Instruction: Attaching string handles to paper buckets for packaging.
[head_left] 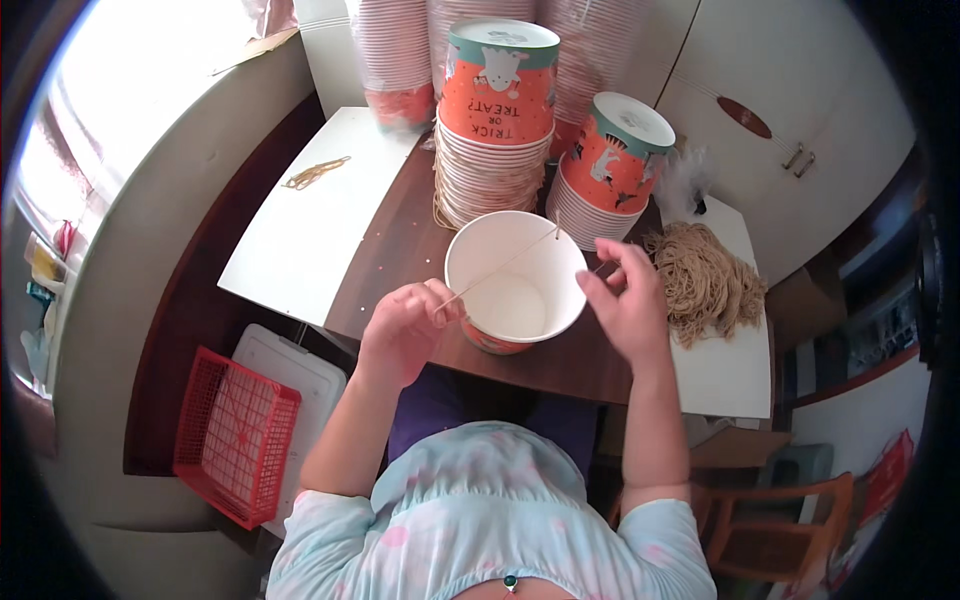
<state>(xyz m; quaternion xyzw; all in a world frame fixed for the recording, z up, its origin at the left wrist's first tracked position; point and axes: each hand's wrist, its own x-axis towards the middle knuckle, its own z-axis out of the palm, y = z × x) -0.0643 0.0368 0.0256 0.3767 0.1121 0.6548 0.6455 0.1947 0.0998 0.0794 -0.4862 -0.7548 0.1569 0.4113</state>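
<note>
A paper bucket (516,305), white inside with an orange printed outside, stands upright at the near edge of the brown table. My left hand (405,325) is at its left rim, thumb and fingers pinched on a thin beige cord (497,268). From there the cord runs taut across the bucket's mouth to the far right rim, where a short end hangs by the wall. My right hand (632,300) hovers just off the right rim, thumb and fingers apart; I make out nothing held in it.
Upside-down bucket stacks (497,110) (612,165) stand behind, the left one with cords hanging round its rims. A heap of beige cords (705,280) lies at right, a few loose cords (318,172) on the white left surface. A red plastic basket (235,435) is below left.
</note>
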